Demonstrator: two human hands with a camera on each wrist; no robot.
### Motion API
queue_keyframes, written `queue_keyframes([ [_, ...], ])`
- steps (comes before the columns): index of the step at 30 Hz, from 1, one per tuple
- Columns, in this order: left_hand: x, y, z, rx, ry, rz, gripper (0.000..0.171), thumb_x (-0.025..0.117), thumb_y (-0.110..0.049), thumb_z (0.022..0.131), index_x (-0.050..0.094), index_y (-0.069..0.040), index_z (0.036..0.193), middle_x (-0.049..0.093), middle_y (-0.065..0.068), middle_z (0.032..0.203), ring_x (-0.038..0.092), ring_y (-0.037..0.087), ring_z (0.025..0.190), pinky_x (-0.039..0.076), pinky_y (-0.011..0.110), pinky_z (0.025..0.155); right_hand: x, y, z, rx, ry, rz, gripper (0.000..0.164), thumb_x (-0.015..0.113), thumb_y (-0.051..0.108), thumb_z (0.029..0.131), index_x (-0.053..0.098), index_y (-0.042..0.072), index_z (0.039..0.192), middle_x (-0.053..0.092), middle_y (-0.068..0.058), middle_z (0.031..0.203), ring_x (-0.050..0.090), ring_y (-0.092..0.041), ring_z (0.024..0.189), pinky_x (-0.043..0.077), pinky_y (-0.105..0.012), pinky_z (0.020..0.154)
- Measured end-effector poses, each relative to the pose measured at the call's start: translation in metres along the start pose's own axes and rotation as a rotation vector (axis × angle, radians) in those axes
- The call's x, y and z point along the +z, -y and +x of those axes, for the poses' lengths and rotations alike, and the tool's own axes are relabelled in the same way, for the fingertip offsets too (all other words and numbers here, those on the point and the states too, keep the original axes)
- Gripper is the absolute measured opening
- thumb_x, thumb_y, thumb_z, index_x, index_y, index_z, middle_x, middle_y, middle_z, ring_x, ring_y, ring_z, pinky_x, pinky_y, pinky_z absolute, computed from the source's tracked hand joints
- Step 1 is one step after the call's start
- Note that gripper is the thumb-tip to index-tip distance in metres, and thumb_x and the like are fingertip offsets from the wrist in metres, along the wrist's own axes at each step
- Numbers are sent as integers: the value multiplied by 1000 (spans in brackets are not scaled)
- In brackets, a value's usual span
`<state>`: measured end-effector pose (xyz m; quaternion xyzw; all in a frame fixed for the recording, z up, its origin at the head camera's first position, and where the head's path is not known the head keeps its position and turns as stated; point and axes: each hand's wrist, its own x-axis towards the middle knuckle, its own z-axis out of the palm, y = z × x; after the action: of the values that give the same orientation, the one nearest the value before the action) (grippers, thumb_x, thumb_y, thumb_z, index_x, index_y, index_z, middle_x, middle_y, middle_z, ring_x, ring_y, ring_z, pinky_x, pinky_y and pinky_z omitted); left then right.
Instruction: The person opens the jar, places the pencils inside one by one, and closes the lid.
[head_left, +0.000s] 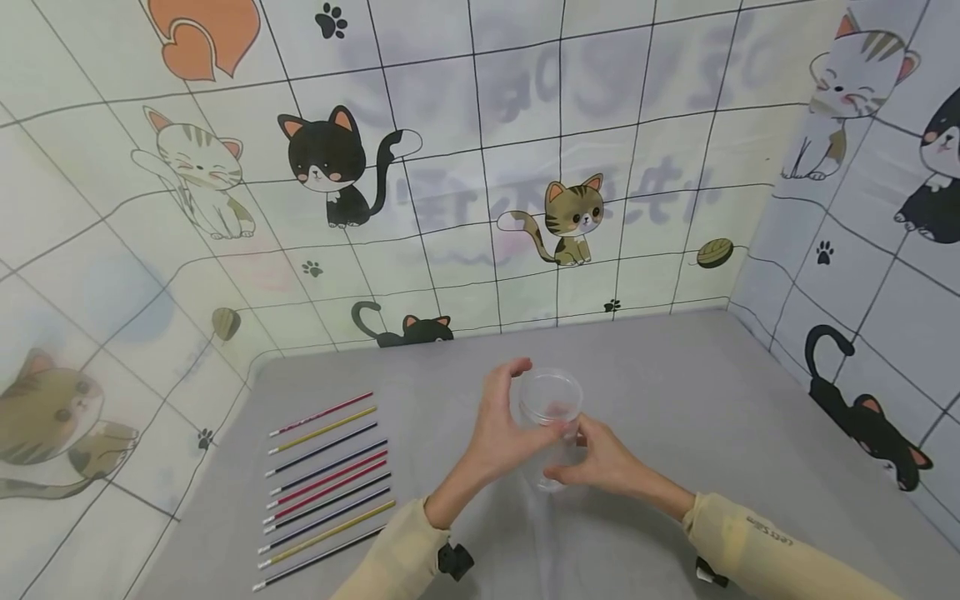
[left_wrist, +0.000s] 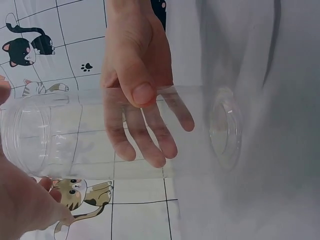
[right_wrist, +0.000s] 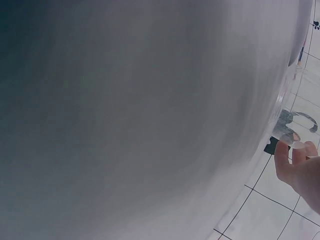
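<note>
Both hands are on a clear plastic jar (head_left: 551,396) above the middle of the grey table. Thumb and fingers of my left hand (head_left: 498,429) span the jar's round top rim. Lower down, my right hand (head_left: 607,462) holds the body, its thumb near the base. In the left wrist view the jar (left_wrist: 90,135) lies sideways across the picture, with the right hand (left_wrist: 137,65) around it and its fingers showing through the clear wall. Part of the left hand (left_wrist: 27,207) is at the rim end. Whether the base touches the table, I cannot tell.
Several pencils (head_left: 330,483) in red, yellow and dark colours lie side by side left of the hands, white ends to the left. A grey cloth (head_left: 660,375) covers the table. White sheets with printed cats (head_left: 450,275) stand behind and at both sides.
</note>
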<state>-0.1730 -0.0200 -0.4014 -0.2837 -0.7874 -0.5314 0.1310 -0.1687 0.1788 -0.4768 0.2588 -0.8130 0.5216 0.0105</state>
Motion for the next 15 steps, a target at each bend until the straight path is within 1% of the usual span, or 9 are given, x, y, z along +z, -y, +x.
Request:
queue_keyframes([
  [3,-1,0,0,27,23,-15,70,74,-18,79,45,-8,142,49,9,140,43,29,128,40,53,99,0,0,0,8,4,9,73,89,21,75,51,14,137,60,0,130,58,-20,115,48,-54,91],
  [5,-1,-1,1,39,28,-11,68,73,-17,79,47,-8,141,50,8,139,44,27,126,42,51,98,0,0,1,4,6,2,73,89,22,75,51,13,137,60,-1,130,58,-21,115,49,-54,91],
  [8,0,-1,1,40,12,10,68,78,-20,78,49,-8,139,52,5,134,46,24,122,43,47,95,0,-1,1,-8,3,2,73,88,21,76,51,11,137,60,-4,131,58,-22,115,49,-54,90],
  [11,2,-1,1,38,-13,35,72,83,-25,76,49,-8,138,53,3,129,45,22,120,42,46,94,0,-2,1,-16,-4,-4,73,88,22,77,51,10,138,60,-5,132,58,-22,115,50,-55,89],
  [13,3,-1,0,34,-22,36,74,84,-27,76,49,-8,138,52,3,130,43,22,121,41,47,96,0,-2,1,-14,-7,1,73,88,21,76,51,11,138,59,-4,132,58,-22,116,50,-55,89],
  [15,3,0,0,27,-19,22,74,83,-27,77,48,-9,139,51,3,132,42,24,123,40,49,97,0,-1,1,-10,-7,6,73,88,21,76,51,12,138,60,-3,132,58,-21,116,50,-55,90],
])
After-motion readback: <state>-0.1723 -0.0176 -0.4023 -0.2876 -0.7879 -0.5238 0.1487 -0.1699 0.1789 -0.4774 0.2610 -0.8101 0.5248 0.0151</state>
